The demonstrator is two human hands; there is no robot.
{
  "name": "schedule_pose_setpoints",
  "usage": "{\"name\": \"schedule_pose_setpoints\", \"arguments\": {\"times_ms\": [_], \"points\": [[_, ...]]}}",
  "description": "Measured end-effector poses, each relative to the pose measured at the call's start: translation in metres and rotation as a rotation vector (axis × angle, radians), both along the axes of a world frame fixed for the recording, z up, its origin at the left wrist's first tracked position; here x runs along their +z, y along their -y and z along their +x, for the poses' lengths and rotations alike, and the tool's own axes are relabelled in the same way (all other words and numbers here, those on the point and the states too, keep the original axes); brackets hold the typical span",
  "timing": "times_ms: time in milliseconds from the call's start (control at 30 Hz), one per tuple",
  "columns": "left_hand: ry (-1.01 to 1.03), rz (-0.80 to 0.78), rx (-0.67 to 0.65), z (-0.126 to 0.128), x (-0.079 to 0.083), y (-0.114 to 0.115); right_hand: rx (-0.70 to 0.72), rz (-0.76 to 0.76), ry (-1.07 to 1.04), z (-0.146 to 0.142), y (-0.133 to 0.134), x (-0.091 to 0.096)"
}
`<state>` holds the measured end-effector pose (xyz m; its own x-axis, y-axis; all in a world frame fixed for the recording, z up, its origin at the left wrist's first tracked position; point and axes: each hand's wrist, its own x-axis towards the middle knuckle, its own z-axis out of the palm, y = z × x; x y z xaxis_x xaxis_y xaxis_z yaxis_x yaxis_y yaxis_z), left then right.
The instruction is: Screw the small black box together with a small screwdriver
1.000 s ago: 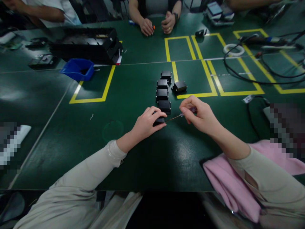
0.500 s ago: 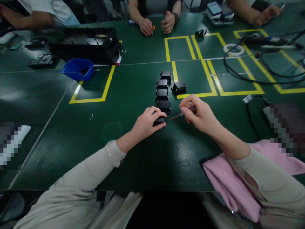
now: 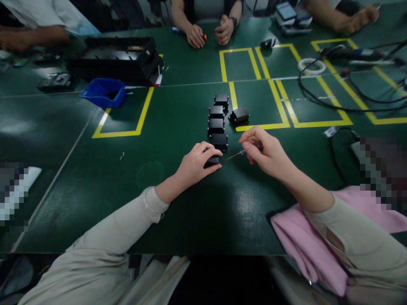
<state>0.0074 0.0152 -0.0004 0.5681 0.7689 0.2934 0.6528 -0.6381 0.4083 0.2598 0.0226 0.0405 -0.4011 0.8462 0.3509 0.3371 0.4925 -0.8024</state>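
My left hand grips a small black box, thumb along its near side and fingers over the far side. Between finger and thumb, my right hand holds a screwdriver; its handle is mostly hidden by the fingers. The thin shaft points left, its tip at the right end of the box. Just beyond, a column of similar black boxes runs away from me, the closest one right by my left fingertips. Another black box sits at an angle to their right.
A blue scoop-shaped bin and stacked black trays stand at back left. Two small screws lie left of my hand. Cables and a white ring are at right, a pink cloth nearer. Co-workers' hands rest across the table.
My right hand's fingers have shifted slightly around the screwdriver handle, which shows less now. My left hand and the box stay put. At far left, a co-worker's arm has lowered.
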Motion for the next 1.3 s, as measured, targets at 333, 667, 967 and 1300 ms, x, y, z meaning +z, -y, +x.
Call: {"name": "schedule_pose_setpoints", "arguments": {"times_ms": [333, 667, 967, 1300], "points": [[0.002, -0.003, 0.002, 0.0005, 0.0011, 0.0005, 0.009, -0.007, -0.008, 0.0011, -0.0007, -0.0013], [0.001, -0.005, -0.005, -0.0003, 0.0007, 0.0005, 0.019, -0.047, -0.014, 0.0001, -0.0005, -0.0001], [-0.004, 0.002, 0.0, 0.0005, 0.0012, 0.0, 0.02, -0.052, -0.009, 0.0, -0.0003, 0.0001], [0.0, 0.0, -0.004, 0.0008, 0.0014, 0.0001, 0.032, -0.038, -0.012, 0.0, 0.0012, 0.0016]]}}
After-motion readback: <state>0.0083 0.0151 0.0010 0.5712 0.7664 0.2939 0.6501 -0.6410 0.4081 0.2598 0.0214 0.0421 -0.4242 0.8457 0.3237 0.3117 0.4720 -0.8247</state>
